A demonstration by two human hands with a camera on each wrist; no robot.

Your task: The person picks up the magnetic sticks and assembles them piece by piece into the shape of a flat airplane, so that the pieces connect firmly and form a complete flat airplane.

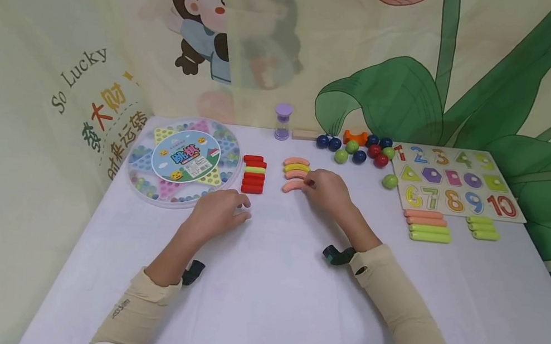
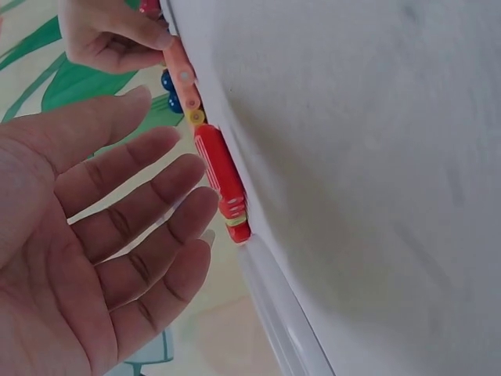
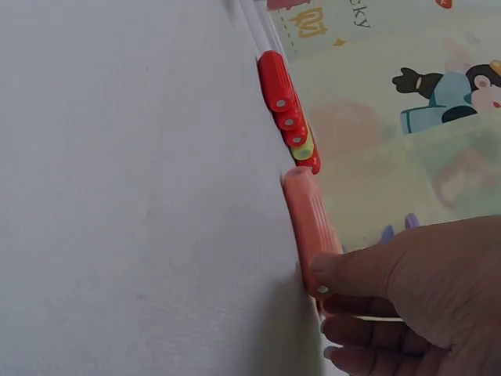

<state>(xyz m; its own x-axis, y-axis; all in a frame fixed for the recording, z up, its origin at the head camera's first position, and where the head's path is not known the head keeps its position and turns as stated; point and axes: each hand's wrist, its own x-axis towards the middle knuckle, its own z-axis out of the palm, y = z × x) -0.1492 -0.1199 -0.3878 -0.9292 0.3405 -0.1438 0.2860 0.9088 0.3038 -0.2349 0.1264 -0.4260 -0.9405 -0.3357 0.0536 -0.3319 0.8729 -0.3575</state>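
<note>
In the head view my right hand (image 1: 330,192) pinches the right end of a curved pink stick (image 1: 291,185), which looks like a toy sausage. This stick is nearest to me in a short column with other pink sticks and a yellow stick (image 1: 296,168). The right wrist view shows my thumb (image 3: 337,270) lying on the end of the ridged pink stick (image 3: 307,207). My left hand (image 1: 217,211) holds nothing and hovers with loosely bent fingers beside a column of red sticks (image 1: 252,189), which has one light green stick (image 1: 255,170) in it.
Left stands a round Chinese checkers box (image 1: 186,157). At the back are a purple hourglass (image 1: 283,121), a wooden block (image 1: 305,135) and coloured balls (image 1: 359,157). Right lie a number board (image 1: 460,191), pink and green sticks (image 1: 429,237) and shorter green sticks (image 1: 485,235).
</note>
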